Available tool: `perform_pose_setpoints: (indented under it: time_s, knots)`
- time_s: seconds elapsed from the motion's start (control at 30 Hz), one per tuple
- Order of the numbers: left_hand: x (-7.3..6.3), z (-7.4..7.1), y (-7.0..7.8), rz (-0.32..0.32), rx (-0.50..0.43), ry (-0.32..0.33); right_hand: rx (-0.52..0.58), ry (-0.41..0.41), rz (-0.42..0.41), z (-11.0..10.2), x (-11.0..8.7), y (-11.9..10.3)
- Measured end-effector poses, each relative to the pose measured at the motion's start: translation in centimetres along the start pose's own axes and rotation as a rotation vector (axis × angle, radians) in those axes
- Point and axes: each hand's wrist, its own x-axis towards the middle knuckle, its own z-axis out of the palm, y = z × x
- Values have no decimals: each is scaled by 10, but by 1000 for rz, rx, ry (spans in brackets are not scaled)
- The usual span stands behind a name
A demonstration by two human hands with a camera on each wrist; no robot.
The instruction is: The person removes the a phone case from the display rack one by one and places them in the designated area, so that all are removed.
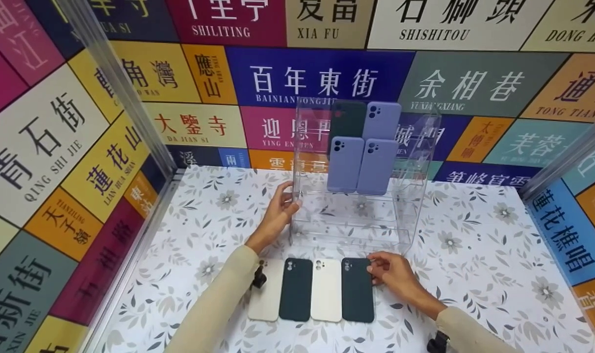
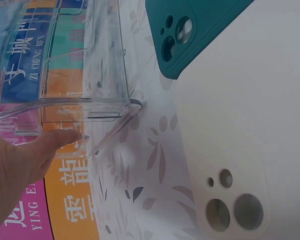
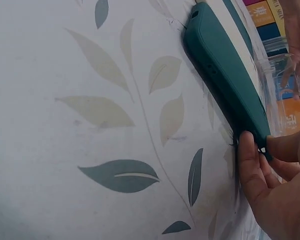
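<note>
A clear plastic display stand [image 1: 415,206] holds one dark green phone case [image 1: 347,120] and three purple phone cases [image 1: 376,166]. My left hand [image 1: 277,211] grips the stand's left side edge, its thumb [image 2: 65,137] lying against the clear panel. In front of the stand, two cream cases [image 1: 326,291] and two dark green ones lie side by side, alternating. At the right end of that row, my right hand [image 1: 395,274] pinches the upper right corner of a dark green phone case [image 1: 357,294]. The left forearm partly covers the leftmost cream case [image 1: 265,304].
A white tablecloth [image 1: 474,279] with a leaf and flower print covers the table. Colourful sign-printed panels [image 1: 322,78] rise behind and on both sides. A metal post [image 1: 145,117] stands at the back left corner, another [image 1: 567,157] at the right.
</note>
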Motion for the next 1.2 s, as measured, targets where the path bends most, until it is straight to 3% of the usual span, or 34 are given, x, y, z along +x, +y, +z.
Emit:
perform_pose_setpoints:
  time_s: [0.57, 0.8, 1.2]
  knots:
    - [-1, 1, 4, -24, 0, 4, -140, 18, -68, -4, 1, -7]
    - [-1, 0, 2, -31, 12, 6, -228, 74, -118, -18, 4, -21]
    - [0, 2, 2, -16, -10, 16, -210, 115, -128, -48, 5, -45]
